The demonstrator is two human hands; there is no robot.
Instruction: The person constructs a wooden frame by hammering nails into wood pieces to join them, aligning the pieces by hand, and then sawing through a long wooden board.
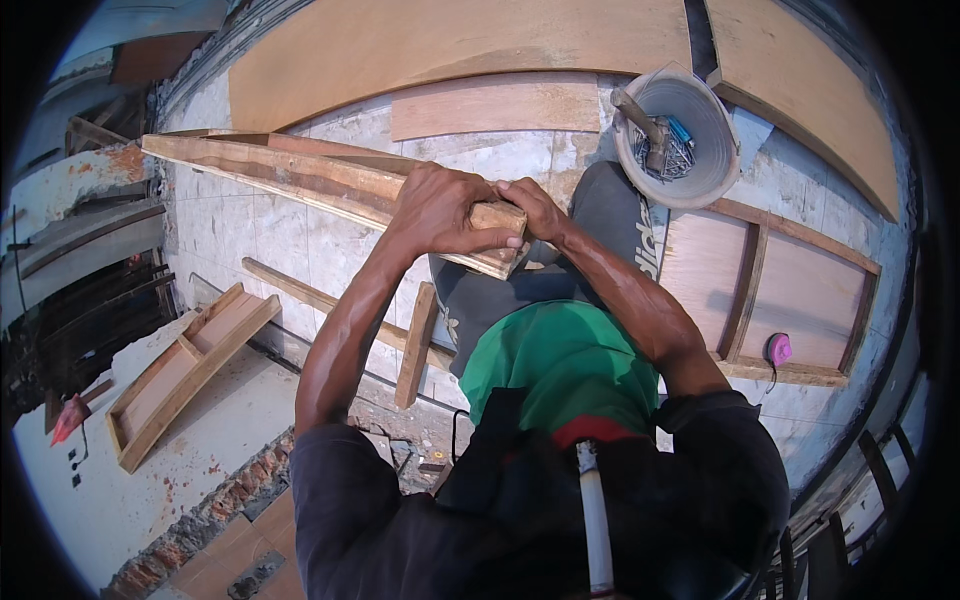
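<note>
A long, narrow wooden frame (310,180) of battens on a plywood strip reaches from the far left to its near end above my lap. My left hand (440,212) lies over that end, its fingers bent across the top and its thumb along the end batten. At the same end, my right hand (535,210) is closed round the corner beside it. Both hands hold the frame. Just right of the right hand, a pale bucket (722,160) holds a hammer (642,122), several loose nails (677,165) and something small and blue.
Plywood panels (470,40) lie along the far side. A plywood frame (800,290) with a pink tape measure (779,348) is at the right. A smaller frame (200,370) stands at the left, near loose battens (417,345). A broken brick edge (230,500) runs lower left.
</note>
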